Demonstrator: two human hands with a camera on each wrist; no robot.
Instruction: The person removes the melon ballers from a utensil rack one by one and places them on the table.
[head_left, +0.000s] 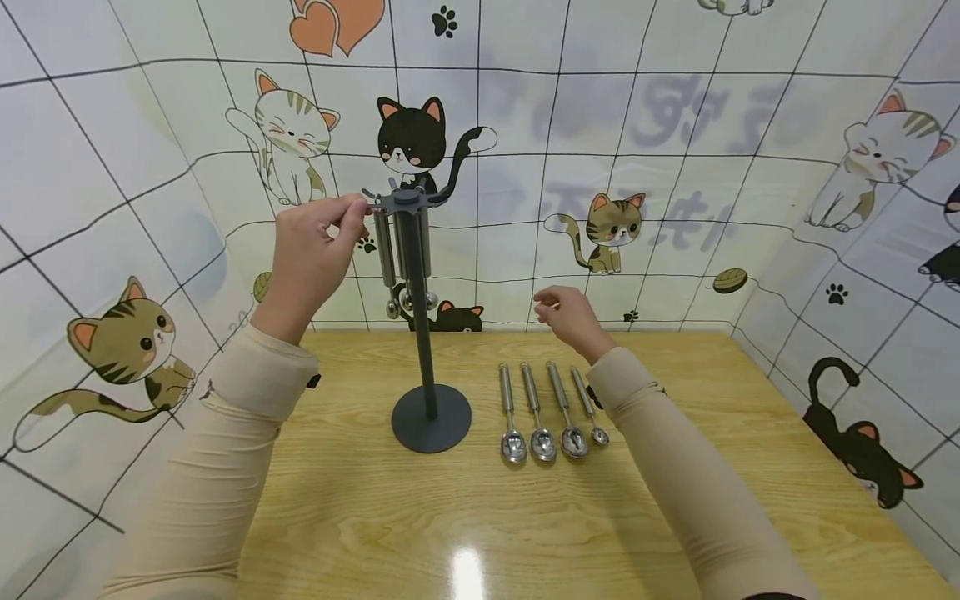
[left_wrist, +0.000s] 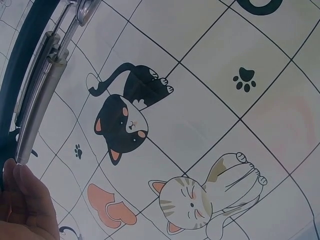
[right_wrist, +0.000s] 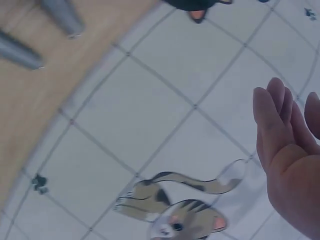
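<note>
A dark grey utensil rack (head_left: pixel 422 333) with a round base stands on the table, and several steel scoops (head_left: pixel 384 250) with small round heads hang from its top. My left hand (head_left: pixel 318 242) is raised to the rack's left side, thumb and index finger pinching the top end of a hanging scoop at its hook. The left wrist view shows the fingertips at the end of that scoop's handle (left_wrist: pixel 42 112). My right hand (head_left: pixel 573 321) is held above the back of the table with loosely bent fingers; nothing is in it. The right wrist view shows its fingers (right_wrist: pixel 272 112) together.
Several steel scoops (head_left: pixel 532 408) lie in a row right of the rack's base, handles toward the back; the rightmost is smallest. The wooden table (head_left: pixel 360 508) is enclosed by white gridded sheeting (head_left: pixel 517 250) with cartoon cats at its back and sides.
</note>
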